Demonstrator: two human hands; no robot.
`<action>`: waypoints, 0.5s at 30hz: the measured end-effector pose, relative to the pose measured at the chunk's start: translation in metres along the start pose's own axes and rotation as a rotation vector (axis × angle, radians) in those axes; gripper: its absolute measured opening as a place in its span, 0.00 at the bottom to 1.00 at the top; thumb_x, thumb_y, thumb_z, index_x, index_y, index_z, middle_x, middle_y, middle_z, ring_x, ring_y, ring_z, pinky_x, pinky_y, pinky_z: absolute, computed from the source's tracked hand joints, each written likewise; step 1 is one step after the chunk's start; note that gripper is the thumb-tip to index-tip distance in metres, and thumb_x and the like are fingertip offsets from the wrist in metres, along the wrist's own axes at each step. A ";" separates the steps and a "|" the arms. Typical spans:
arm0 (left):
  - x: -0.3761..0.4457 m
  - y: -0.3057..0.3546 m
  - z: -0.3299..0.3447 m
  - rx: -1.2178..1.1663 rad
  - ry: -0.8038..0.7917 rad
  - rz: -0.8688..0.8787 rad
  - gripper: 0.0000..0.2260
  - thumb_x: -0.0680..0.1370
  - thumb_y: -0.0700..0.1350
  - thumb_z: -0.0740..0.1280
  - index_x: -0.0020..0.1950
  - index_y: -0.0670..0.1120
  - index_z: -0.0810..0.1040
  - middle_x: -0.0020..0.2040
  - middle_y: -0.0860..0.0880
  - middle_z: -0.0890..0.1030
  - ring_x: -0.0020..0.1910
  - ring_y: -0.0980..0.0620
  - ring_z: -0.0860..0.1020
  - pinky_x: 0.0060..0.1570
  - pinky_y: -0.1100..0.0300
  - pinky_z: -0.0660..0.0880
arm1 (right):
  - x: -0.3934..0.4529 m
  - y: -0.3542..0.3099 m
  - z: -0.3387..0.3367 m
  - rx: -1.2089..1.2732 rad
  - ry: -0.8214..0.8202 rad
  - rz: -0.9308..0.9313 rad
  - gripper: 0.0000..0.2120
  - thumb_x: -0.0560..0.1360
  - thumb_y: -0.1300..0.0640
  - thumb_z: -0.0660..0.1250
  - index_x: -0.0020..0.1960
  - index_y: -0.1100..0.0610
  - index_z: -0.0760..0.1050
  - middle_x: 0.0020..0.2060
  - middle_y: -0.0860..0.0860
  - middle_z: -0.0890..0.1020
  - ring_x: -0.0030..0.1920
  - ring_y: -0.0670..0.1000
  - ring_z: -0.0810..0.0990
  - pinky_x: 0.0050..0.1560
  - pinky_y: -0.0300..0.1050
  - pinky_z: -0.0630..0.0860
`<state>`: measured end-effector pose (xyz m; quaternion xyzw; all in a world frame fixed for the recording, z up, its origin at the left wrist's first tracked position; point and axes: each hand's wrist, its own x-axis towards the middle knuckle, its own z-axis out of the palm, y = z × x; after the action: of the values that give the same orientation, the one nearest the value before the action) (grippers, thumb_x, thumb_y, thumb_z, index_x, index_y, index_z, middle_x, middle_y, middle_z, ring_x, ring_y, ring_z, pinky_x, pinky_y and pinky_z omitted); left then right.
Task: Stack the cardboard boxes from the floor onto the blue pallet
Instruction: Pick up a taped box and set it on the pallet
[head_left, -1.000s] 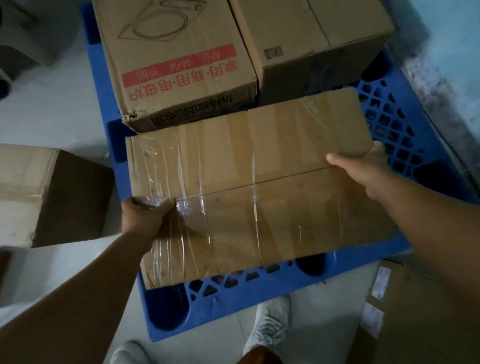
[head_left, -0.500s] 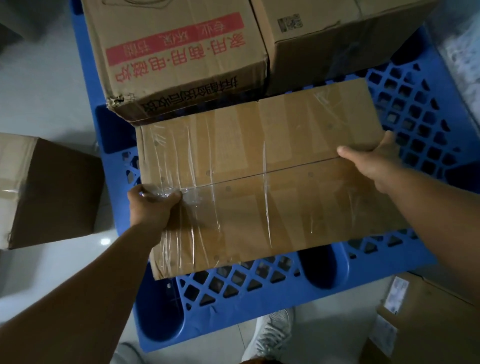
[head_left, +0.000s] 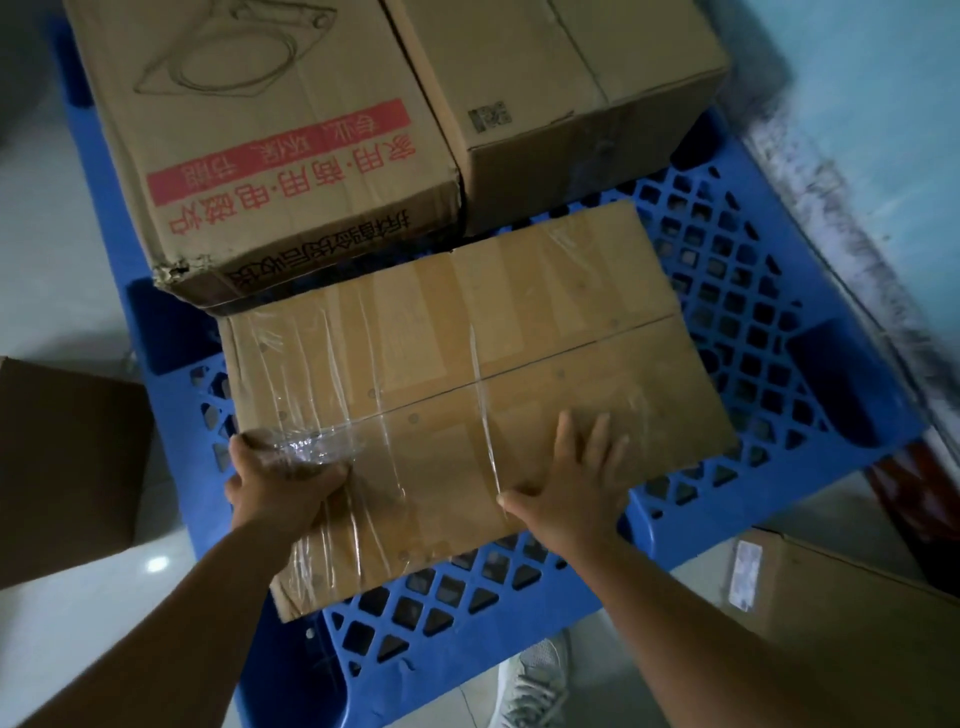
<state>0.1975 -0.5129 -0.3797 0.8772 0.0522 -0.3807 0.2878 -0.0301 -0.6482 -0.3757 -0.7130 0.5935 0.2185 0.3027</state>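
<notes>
- Across the middle of the frame, a taped cardboard box (head_left: 467, 374) lies flat on the blue pallet (head_left: 769, 332), its far edge against two larger boxes.
- Left hand (head_left: 283, 480) has its grip closed over the box's near left edge, fingers curled on the shiny tape.
- Right hand (head_left: 571, 480) lies flat on the lid with fingers spread, grasping nothing.
- Printed box (head_left: 270, 140) and plain box (head_left: 566, 98) fill the pallet's upper part.
- Lower right, another box (head_left: 852, 618) sits on the floor.
</notes>
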 end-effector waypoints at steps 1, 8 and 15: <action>0.002 -0.001 -0.001 -0.010 -0.017 -0.001 0.39 0.64 0.39 0.79 0.64 0.60 0.61 0.64 0.39 0.65 0.59 0.33 0.71 0.48 0.36 0.78 | -0.001 0.001 0.002 -0.016 -0.019 -0.009 0.58 0.67 0.35 0.70 0.76 0.48 0.29 0.74 0.57 0.28 0.74 0.65 0.30 0.72 0.67 0.46; 0.007 0.005 0.014 -0.079 -0.141 0.036 0.36 0.64 0.34 0.78 0.56 0.65 0.63 0.62 0.37 0.71 0.55 0.32 0.76 0.37 0.37 0.80 | 0.023 0.011 -0.025 -0.007 -0.041 -0.014 0.59 0.67 0.41 0.74 0.76 0.44 0.29 0.73 0.55 0.27 0.73 0.64 0.27 0.72 0.69 0.46; 0.005 0.033 0.042 -0.098 -0.182 0.109 0.34 0.67 0.35 0.77 0.61 0.60 0.64 0.59 0.41 0.74 0.53 0.38 0.78 0.41 0.42 0.81 | 0.059 0.028 -0.061 0.014 -0.039 -0.013 0.58 0.67 0.44 0.76 0.76 0.43 0.32 0.74 0.53 0.27 0.74 0.61 0.28 0.71 0.70 0.48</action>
<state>0.1846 -0.5632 -0.3907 0.8253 -0.0035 -0.4396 0.3544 -0.0485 -0.7355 -0.3757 -0.7104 0.5843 0.2263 0.3206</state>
